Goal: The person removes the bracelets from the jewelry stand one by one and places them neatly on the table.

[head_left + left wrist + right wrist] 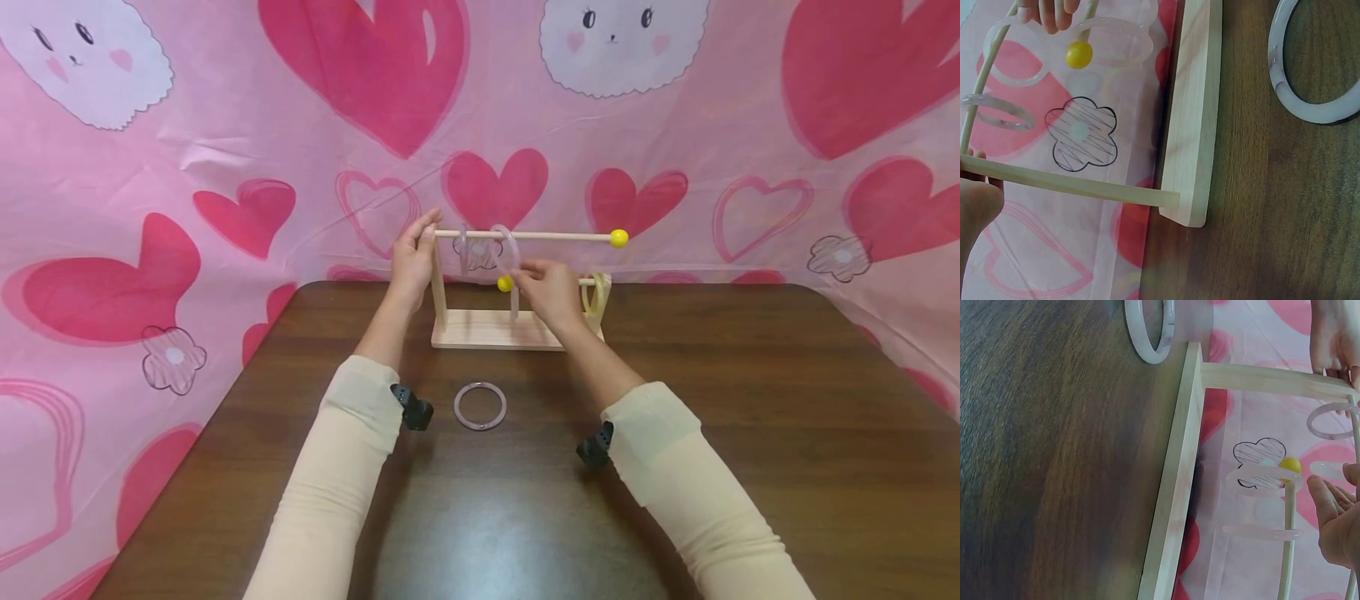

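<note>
A pale wooden bangle stand point(487, 331) has an upper rod point(558, 237) with a yellow ball end and a lower rod beneath it. My left hand point(412, 265) grips the stand's top left corner, where the upright post point(1066, 184) meets the upper rod. A translucent pale bangle point(513, 242) circles the upper rod, and my right hand point(553, 292) pinches its edge. Left of it, another light purple bangle point(1325, 428) hangs on the same rod. More bangles hang on the lower rod, including a pale one point(1260, 481) near its yellow ball point(1290, 467) and a yellowish one point(597, 296).
A light purple bangle point(480, 406) lies flat on the dark wooden table point(750, 433), in front of the stand and between the forearms. A pink heart-patterned cloth point(300, 125) hangs behind the table.
</note>
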A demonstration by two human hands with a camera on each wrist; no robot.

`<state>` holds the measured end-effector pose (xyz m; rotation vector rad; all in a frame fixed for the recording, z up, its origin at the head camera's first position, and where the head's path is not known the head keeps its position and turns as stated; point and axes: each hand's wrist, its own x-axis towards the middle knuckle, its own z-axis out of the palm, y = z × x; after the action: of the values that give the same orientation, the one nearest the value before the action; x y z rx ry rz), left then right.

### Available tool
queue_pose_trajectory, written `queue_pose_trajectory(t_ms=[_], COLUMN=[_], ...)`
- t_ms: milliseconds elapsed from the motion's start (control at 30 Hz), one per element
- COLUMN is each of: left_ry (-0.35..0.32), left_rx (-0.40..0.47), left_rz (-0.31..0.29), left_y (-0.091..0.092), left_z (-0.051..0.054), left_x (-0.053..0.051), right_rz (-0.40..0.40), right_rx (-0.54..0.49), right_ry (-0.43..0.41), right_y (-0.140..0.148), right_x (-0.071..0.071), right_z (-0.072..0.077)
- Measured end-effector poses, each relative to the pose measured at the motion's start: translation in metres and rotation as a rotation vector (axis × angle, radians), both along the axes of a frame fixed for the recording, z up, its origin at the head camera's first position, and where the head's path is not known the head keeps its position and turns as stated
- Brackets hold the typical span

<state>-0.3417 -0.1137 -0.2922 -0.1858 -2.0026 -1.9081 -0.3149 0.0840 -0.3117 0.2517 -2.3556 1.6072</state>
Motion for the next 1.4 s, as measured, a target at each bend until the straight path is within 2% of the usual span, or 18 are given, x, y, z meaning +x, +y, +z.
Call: queue_pose_trajectory(t_ms=[167,400,800,1133,1400], left_ry=[0.005,0.005,0.011,0.016,0.005], left_rx=[0.000,0.002,0.007,-0.003,0.008], left_rz=[0.005,0.003,0.002,0.010,0.002], left_y=[0.0000,0.0003,0.0004,0.0006,0.0010], left_z=[-0.0006,-0.0007,-0.0005,-0.0006,0.0008], left_x=[-0.0002,-0.0002,0.0001,0.0001,0.0010], right_rz=[-0.004,-0.070,-0.076,-0.074,-0.093], right_rx=[0.015,0.046,0.010,-0.058,-0.087], right_ry=[0.011,0.011,0.061,0.075,0.139], right_y=[-0.0027,-0.0025,-0.0046,-0.0060,-0.0059], right_x=[-0.0011,-0.0014,-0.0041,-0.0039,-0.0036], right_z=[-0.0002,0.0021,0.0017,-0.0004,-0.0013])
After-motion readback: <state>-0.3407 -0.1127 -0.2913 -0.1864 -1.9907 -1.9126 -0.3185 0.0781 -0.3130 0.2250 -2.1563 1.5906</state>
